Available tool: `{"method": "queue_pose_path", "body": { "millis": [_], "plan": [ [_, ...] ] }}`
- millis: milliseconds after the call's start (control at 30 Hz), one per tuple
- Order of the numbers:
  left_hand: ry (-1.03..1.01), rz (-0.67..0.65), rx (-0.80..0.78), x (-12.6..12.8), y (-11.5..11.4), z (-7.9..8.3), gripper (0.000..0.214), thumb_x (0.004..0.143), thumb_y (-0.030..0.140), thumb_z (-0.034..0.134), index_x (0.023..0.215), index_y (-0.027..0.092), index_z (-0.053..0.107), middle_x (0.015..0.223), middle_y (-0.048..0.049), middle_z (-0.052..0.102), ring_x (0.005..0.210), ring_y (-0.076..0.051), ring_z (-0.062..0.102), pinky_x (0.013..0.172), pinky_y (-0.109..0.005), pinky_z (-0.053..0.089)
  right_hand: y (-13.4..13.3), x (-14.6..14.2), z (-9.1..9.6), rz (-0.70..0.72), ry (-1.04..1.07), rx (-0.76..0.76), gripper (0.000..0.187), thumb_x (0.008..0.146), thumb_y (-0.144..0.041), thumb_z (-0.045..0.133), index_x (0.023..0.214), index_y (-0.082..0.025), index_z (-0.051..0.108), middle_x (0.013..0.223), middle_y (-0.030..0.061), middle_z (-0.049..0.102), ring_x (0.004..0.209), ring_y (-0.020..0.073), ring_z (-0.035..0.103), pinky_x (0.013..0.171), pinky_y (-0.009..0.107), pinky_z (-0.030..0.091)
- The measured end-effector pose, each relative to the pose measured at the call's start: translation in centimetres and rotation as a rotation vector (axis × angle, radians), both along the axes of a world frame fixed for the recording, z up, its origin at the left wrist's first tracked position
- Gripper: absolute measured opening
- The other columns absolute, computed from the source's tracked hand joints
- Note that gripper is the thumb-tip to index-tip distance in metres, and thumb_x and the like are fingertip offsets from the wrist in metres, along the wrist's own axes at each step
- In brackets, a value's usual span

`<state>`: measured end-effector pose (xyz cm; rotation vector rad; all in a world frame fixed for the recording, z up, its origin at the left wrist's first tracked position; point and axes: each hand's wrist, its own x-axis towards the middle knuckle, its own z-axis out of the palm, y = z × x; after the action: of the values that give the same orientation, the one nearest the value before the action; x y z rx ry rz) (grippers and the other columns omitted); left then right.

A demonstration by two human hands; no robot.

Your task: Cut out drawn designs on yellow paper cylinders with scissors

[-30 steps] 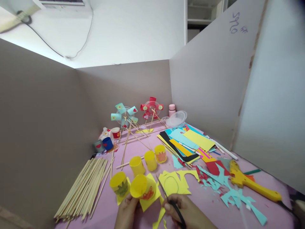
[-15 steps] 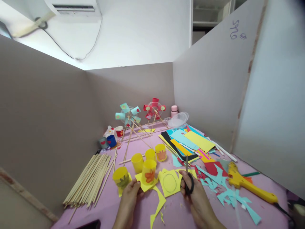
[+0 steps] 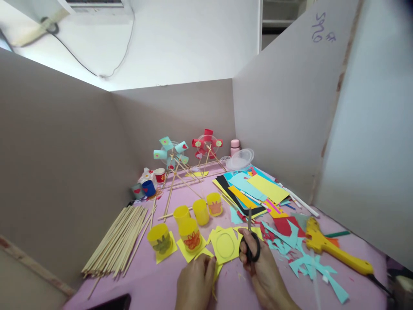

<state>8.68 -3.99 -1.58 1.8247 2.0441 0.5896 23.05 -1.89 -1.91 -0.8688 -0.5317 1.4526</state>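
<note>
In my right hand is a pair of scissors with black handles, blades pointing up and away from me. My left hand has its fingers closed on a yellow paper scrap, partly hidden behind them. Between and beyond the hands lies a yellow paper square with a circle drawn on it. Just past my left hand, a yellow paper cylinder with an orange flower stands on a yellow square. Left of it is a yellow cylinder with a dark drawing, also on a square.
Further yellow cylinders stand behind. Bamboo sticks lie at left, a phone at the near edge. Coloured paper, blue scraps and a yellow glue gun occupy the right. Blue and red wheel models stand at the back.
My left hand has let go of the square under the orange-flower cylinder, moved right and closed on the yellow scrap strip. The right hand still holds the scissors. The view has shifted slightly.
</note>
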Motion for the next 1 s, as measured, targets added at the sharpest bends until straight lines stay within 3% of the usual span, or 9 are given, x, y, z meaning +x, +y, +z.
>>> {"method": "queue_pose_path", "body": {
  "millis": [233, 433, 600, 700, 800, 867, 933, 1000],
  "plan": [
    [0.158, 0.047, 0.025, 1.9, 0.9, -0.1, 0.035, 0.082, 0.041, 0.042, 0.099, 0.015, 0.059, 0.087, -0.0175, 0.074, 0.080, -0.035, 0.067, 0.060, -0.035, 0.034, 0.0, 0.3, -0.3, 0.039, 0.005, -0.040, 0.057, 0.056, -0.060, 0.076, 0.090, -0.018, 0.055, 0.048, -0.0113, 0.048, 0.035, 0.0034, 0.039, 0.031, 0.010, 0.018],
    [0.121, 0.095, 0.017, 2.0, 1.8, -0.7, 0.022, 0.074, 0.036, 0.050, 0.079, 0.017, 0.062, 0.077, -0.0178, 0.073, 0.076, -0.035, 0.067, 0.058, -0.034, 0.033, 0.8, 0.3, -1.0, 0.115, 0.010, -0.016, 0.063, 0.056, -0.065, 0.074, 0.093, -0.017, 0.054, 0.045, -0.0118, 0.048, 0.030, 0.0026, 0.037, 0.029, 0.010, 0.020],
    [-0.060, 0.073, 0.055, 1.4, 2.6, -1.5, 0.019, 0.075, 0.029, 0.046, 0.057, 0.023, 0.050, 0.060, -0.0080, 0.066, 0.062, -0.027, 0.062, 0.055, -0.031, 0.031, 1.3, -0.3, -1.6, 0.027, -0.050, 0.023, 0.061, 0.059, -0.070, 0.067, 0.086, -0.017, 0.056, 0.042, -0.0110, 0.046, 0.026, 0.0035, 0.036, 0.028, 0.010, 0.015],
    [-0.213, 0.065, 0.125, 1.0, 2.8, -2.0, 0.030, 0.081, 0.040, 0.039, 0.055, 0.024, 0.041, 0.055, -0.0014, 0.056, 0.060, -0.022, 0.056, 0.056, -0.029, 0.033, 1.8, 0.0, -2.1, -0.062, -0.094, 0.085, 0.057, 0.059, -0.066, 0.070, 0.086, -0.017, 0.057, 0.042, -0.0103, 0.047, 0.030, 0.0064, 0.041, 0.029, 0.013, 0.021],
    [-0.365, 0.084, 0.170, 0.7, 2.7, -2.4, 0.039, 0.080, 0.054, 0.036, 0.054, 0.026, 0.033, 0.049, 0.0049, 0.041, 0.053, -0.018, 0.046, 0.052, -0.028, 0.031, 2.2, 0.8, -2.6, -0.175, -0.134, 0.158, 0.052, 0.061, -0.054, 0.075, 0.095, -0.019, 0.059, 0.049, -0.0083, 0.052, 0.041, 0.0118, 0.051, 0.037, 0.019, 0.038],
    [-0.461, 0.074, 0.168, 0.7, 2.6, -2.5, 0.042, 0.078, 0.060, 0.039, 0.053, 0.026, 0.033, 0.047, 0.0069, 0.036, 0.049, -0.016, 0.041, 0.050, -0.027, 0.031, 2.4, 1.1, -2.6, -0.243, -0.211, 0.180, 0.049, 0.060, -0.044, 0.077, 0.099, -0.019, 0.059, 0.064, -0.0033, 0.061, 0.058, 0.0173, 0.061, 0.053, 0.025, 0.048],
    [-0.545, 0.053, 0.165, 0.9, 2.5, -2.6, 0.045, 0.074, 0.065, 0.042, 0.053, 0.025, 0.035, 0.047, 0.0077, 0.034, 0.048, -0.014, 0.036, 0.047, -0.026, 0.029, 2.6, 0.9, -2.6, -0.270, -0.289, 0.183, 0.047, 0.059, -0.036, 0.077, 0.100, -0.020, 0.060, 0.085, 0.0032, 0.067, 0.081, 0.0229, 0.063, 0.071, 0.030, 0.050],
    [-0.612, 0.028, 0.168, 1.1, 2.4, -2.6, 0.049, 0.069, 0.070, 0.045, 0.052, 0.024, 0.036, 0.048, 0.0079, 0.032, 0.048, -0.013, 0.033, 0.045, -0.026, 0.027, 2.6, 0.4, -2.6, -0.235, -0.303, 0.186, 0.046, 0.055, -0.030, 0.076, 0.098, -0.019, 0.062, 0.098, 0.0064, 0.067, 0.095, 0.0262, 0.061, 0.079, 0.032, 0.047]
  ]
}}
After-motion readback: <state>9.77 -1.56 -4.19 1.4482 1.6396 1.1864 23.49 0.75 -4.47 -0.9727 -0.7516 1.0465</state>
